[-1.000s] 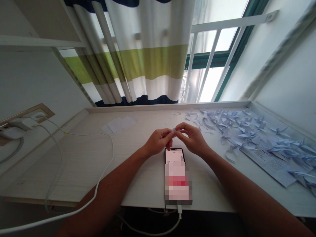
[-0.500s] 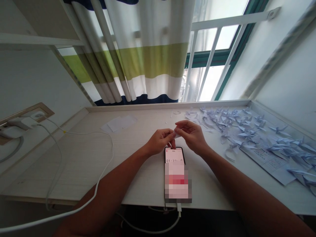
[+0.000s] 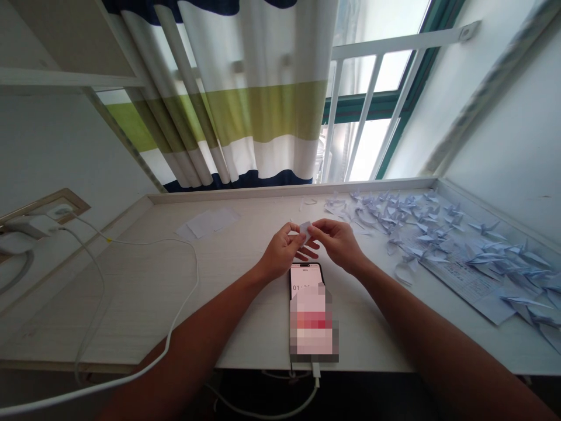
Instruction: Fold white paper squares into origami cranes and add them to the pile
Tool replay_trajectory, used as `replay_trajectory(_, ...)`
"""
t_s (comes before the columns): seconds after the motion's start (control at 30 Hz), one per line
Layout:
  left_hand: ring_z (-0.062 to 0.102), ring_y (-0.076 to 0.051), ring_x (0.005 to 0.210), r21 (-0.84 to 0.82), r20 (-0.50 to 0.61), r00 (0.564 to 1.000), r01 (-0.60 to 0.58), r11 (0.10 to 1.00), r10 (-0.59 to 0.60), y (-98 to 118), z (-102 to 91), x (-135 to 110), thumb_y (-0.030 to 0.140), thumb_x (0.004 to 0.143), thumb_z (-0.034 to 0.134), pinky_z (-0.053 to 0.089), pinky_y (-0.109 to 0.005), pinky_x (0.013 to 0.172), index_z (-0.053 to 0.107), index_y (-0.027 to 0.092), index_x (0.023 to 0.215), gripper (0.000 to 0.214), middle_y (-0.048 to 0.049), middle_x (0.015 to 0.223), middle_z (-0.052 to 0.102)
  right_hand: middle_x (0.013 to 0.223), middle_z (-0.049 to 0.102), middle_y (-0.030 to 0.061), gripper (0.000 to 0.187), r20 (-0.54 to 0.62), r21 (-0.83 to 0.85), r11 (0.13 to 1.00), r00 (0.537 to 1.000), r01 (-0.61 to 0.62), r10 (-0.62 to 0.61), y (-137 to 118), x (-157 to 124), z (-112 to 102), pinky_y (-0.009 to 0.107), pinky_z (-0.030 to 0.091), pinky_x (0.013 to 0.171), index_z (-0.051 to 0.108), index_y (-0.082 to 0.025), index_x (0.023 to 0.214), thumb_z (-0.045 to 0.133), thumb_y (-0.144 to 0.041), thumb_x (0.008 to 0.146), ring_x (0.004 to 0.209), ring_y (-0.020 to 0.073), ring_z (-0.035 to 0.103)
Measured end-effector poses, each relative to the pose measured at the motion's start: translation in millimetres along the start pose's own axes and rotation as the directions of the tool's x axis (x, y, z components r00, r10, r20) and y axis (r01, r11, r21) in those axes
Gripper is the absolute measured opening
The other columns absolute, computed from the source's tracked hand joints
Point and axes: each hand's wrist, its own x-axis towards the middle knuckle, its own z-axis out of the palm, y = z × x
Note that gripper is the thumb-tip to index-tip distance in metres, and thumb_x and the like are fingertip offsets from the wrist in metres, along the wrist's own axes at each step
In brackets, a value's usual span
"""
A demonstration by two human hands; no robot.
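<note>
A small folded piece of white paper (image 3: 305, 229) is held up between my two hands, above the desk and just beyond the phone. My left hand (image 3: 283, 250) pinches its left side between thumb and fingers. On the other side, the thumb and forefinger of my right hand (image 3: 337, 241) grip the paper's right edge, with the other fingers reaching below it. The phone (image 3: 312, 304) lies face up under my hands, its lit screen partly blurred out and a white cable plugged into its near end.
Many folded paper cranes (image 3: 421, 231) and paper strips spread over the right side, some on a printed sheet (image 3: 471, 289). Flat white paper pieces (image 3: 208, 222) lie at the back left. A white cable (image 3: 198, 263) runs from the wall socket (image 3: 65, 204) across the left. A raised edge (image 3: 245, 192) borders the desk's back.
The paper has come more into view between my fingers, turned upward. My right hand's lower fingers now extend beneath it. The whole view has shifted slightly.
</note>
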Motion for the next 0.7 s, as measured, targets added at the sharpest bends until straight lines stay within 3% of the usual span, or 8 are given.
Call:
replay_trajectory(0.1,0.078,-0.022,0.075,0.048,-0.027,0.999,0.024,0.999,-0.023,3,-2.6,0,0.054,0.094,0.064,0.058,-0.03,0.063,0.055,0.017,0.097,0.038,-0.0094,0.089,0.078,0.078,0.074,0.0052,0.029,0.039,-0.093,0.995,0.998,0.048,-0.044,-2,-1,0,0.032,0.052,0.067,0.075,-0.018,0.082,0.071,-0.046,0.089,0.069,0.0173,0.066)
replay_trajectory(0.23,0.077,-0.021,0.078,0.133,-0.061,0.997,-0.046,0.99,0.054,4,-7.3,0,0.055,0.093,0.064,0.059,-0.029,0.064,0.066,0.014,0.094,0.041,-0.0106,0.091,0.078,0.08,0.076,0.006,0.03,0.063,-0.129,0.989,0.996,0.068,-0.06,-3,-2,0,0.032,0.053,0.068,0.076,-0.017,0.086,0.069,-0.047,0.091,0.072,0.0184,0.068)
replay_trajectory(0.43,0.075,-0.02,0.072,0.081,-0.118,0.985,-0.114,0.99,0.123,5,-4.6,0,0.054,0.086,0.073,0.059,-0.031,0.068,0.071,0.012,0.087,0.043,-0.0092,0.076,0.076,0.071,0.073,0.0041,0.039,0.044,0.073,0.997,0.998,0.034,-0.037,-1,-2,5,0.033,0.055,0.064,0.074,-0.017,0.085,0.072,-0.056,0.086,0.063,0.0178,0.067)
replay_trajectory(0.7,0.067,-0.014,0.052,0.161,-0.269,0.95,-0.116,0.98,0.157,-1,7.3,4,0.057,0.091,0.066,0.05,-0.025,0.051,0.063,0.015,0.082,0.044,-0.0021,0.064,0.068,0.076,0.074,0.0073,0.044,-0.094,0.021,0.999,0.995,0.037,-0.035,1,-2,17,0.033,0.056,0.066,0.074,-0.016,0.084,0.069,-0.06,0.087,0.069,0.019,0.069)
